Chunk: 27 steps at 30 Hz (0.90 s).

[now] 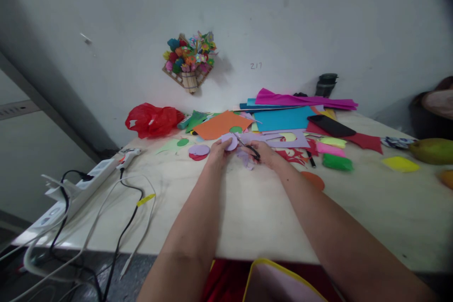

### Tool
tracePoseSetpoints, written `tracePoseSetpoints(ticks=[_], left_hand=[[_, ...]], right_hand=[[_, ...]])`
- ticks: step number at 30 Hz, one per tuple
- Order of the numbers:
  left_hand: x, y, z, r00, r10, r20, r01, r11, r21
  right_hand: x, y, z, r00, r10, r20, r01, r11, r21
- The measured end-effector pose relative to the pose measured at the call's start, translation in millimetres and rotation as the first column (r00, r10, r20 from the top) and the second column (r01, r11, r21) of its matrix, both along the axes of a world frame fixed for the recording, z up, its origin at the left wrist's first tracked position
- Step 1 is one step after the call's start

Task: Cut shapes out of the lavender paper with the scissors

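Observation:
My left hand (218, 151) is closed on the edge of a round piece of lilac paper (230, 142). In my right hand (264, 152) is a pair of scissors (253, 152), its blades pointing left at the edge of that round piece. Lilac paper scraps (246, 160) lie under the scissors. A lilac sheet with cut-out openings (300, 138) rests just beyond my right hand. Left of my left hand, a lilac disc (198, 150) overlaps a red disc (199, 157). An orange sheet (222, 125) and a small green disc (235, 129) lie behind my hands.
A power strip (78, 191) with cables and a glue gun (129, 156) stand on the left. A red plastic bag (154, 120) is at the back. To the right are a black phone (331, 125), clay packets (337, 162) and a mango-like fruit (432, 151). A flower decoration (190, 61) hangs on the wall.

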State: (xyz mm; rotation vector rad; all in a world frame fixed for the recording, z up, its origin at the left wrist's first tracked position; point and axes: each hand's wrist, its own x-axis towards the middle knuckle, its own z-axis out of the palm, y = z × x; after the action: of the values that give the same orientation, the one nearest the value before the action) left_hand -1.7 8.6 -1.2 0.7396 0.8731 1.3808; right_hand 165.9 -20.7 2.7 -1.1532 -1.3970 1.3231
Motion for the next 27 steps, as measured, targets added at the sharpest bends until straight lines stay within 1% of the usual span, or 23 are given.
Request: tracePoseSetpoints(ticks=[4, 7, 18, 27], left_hand=[[0.7, -1.5, 1.7, 1.0, 0.013, -0.01, -0.013, 1.0, -0.006], [0.8, -2.0, 2.8, 1.0, 0.016, -0.005, -0.017, 1.0, -0.011], [-0.2, -2.1, 3.4, 1.0, 0.004, 0.012, -0.004, 1.0, -0.019], [-0.7, -0.3, 1.5, 1.0, 0.016, 0.027, -0.015, 0.999, -0.029]], right_hand=[[-0.4, -4.1, 5.6, 1.0, 0.012, -0.005, -0.012, 1.0, -0.012], [0.0, -6.0, 7.7, 1.0, 0.005, 0.023, -0.005, 1.0, -0.02], [4.6, 0.1, -1.0, 0.999, 0.018, 0.034, -0.017, 1.0, -0.016], [3.0, -1.2, 1.2, 0.999, 0.012, 0.038, -0.011, 1.0, -0.023]])
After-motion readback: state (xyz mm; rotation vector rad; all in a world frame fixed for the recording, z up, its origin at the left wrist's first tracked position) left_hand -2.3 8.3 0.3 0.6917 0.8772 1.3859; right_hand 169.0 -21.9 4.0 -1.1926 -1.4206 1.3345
